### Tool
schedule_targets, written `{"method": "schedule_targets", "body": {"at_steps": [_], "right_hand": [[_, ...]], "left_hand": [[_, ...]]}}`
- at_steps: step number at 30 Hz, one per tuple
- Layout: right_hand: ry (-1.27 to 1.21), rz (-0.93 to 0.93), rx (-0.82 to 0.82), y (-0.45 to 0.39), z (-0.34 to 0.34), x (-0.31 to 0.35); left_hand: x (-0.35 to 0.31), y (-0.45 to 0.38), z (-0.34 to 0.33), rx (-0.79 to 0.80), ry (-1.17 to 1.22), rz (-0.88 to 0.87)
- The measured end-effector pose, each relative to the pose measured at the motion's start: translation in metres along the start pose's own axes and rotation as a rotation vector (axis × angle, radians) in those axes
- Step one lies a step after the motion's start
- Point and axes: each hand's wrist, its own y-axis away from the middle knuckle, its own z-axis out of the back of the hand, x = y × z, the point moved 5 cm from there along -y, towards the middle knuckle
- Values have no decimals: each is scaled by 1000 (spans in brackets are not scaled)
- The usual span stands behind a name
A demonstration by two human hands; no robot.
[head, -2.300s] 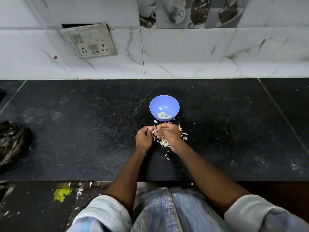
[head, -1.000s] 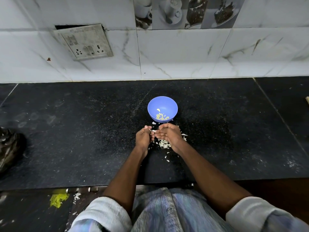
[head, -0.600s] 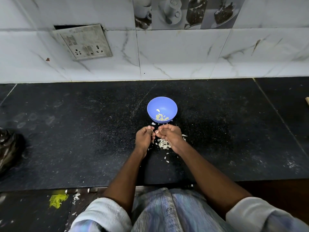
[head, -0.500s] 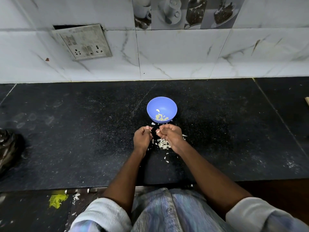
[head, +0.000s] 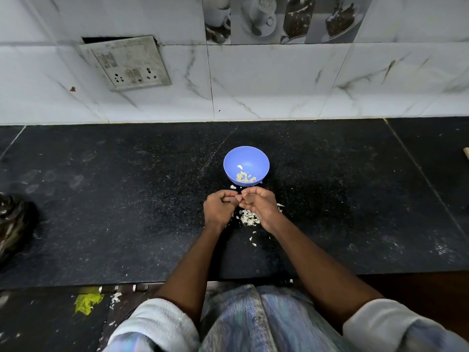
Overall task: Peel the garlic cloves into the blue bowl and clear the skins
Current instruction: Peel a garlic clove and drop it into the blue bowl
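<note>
Black speckled stone tabletop (head: 127, 212), round blue plastic bowl (head: 256, 158) with peeled garlic cloves (head: 245, 177) straight beyond both grips, left hand (head: 218, 207) and right hand (head: 258, 203) curled fingertip to fingertip, pinched item too small to tell, papery skins (head: 248, 216) beneath.

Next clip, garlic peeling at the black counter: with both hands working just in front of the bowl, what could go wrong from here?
1. The skins pile up right beside the blue bowl; loose flakes could land among the peeled cloves.
2. The left hand and right hand work close to the bowl and might nudge it.
3. Some flakes already lie below the counter edge; more may follow.
</note>
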Motion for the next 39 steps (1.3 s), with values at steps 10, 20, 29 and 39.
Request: {"method": "schedule_targets", "body": {"at_steps": [10,20,29,39], "right_hand": [[303,13,-9,1,-3,-1],[288,88,-57,0,-10,5],[-64,-84,-78,3,-2,4],[39,-10,-98,5,11,14]], "left_hand": [[7,0,11,-94,40,17],[-8,2,2,-102,84,21],[-39,7,-8,-58,-31,-216],[-36,5,-18,-69,-140,-254]]}}
